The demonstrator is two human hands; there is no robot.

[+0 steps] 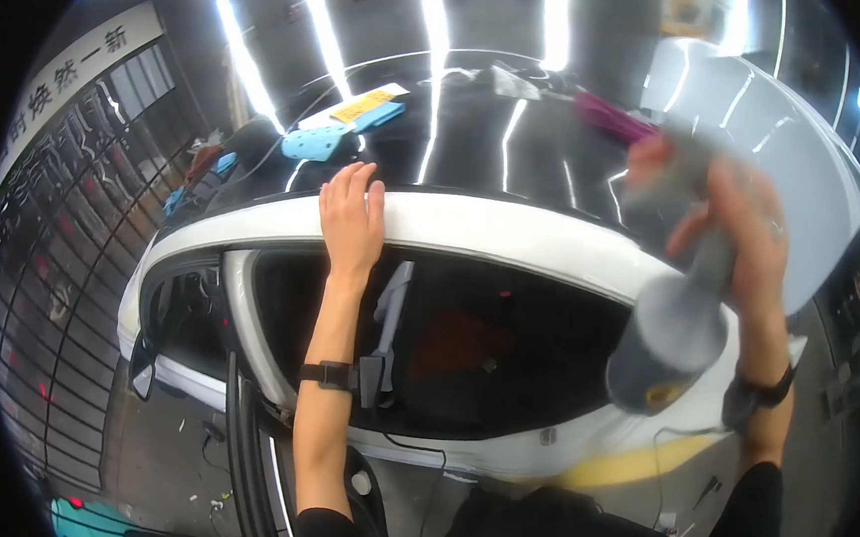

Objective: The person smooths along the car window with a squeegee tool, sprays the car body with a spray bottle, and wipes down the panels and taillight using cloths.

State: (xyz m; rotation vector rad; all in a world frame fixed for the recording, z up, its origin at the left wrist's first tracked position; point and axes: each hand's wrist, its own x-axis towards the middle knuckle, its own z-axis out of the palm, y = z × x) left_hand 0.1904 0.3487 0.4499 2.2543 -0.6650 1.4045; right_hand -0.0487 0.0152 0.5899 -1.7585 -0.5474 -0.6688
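Though blurred, spray bottle (669,335) aslant in right grip (745,226), base lowermost.

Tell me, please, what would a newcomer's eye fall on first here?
Probably the grey bottle in the right hand, large and blurred at the picture's right. Next, the black roof, striped with light, across the upper middle. Then the light blue thing on it, just beyond the left hand, which touches the white roof edge.

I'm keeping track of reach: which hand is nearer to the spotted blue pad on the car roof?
Left. The left hand is at the roof's white edge, just beside the spotted blue pad; the right hand holds a spray bottle well off to the right.
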